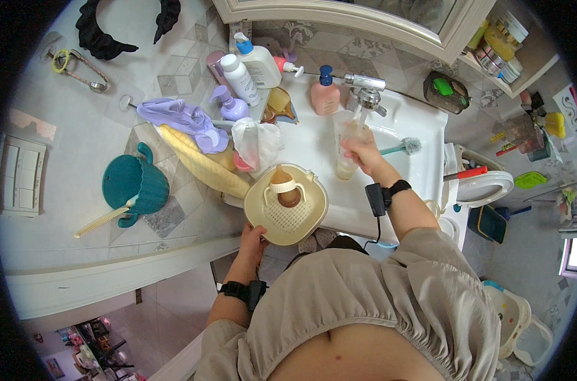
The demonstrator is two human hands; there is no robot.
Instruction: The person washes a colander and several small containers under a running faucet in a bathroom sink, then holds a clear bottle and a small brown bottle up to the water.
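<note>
My left hand [253,239] grips the near left rim of a cream draining basin [309,230] with a perforated bottom. Inside the basin lies a baby bottle top [282,184], an amber teat in a cream collar with handles. Over the white sink [419,159], my right hand [363,155] is closed around a clear, tall bottle-like container [345,166] below the chrome faucet [368,98]. Whether water runs into it I cannot tell. A teal bottle brush [408,147] lies in the sink, just right of my right hand.
Behind the basin stand a pink pump bottle [325,95], a purple pump bottle [230,106] and a white bottle [240,79]. A purple cloth [182,120] and a yellow towel [193,155] hang at left, near a teal cup [135,183]. A mirror cabinet [364,19] overhangs the sink.
</note>
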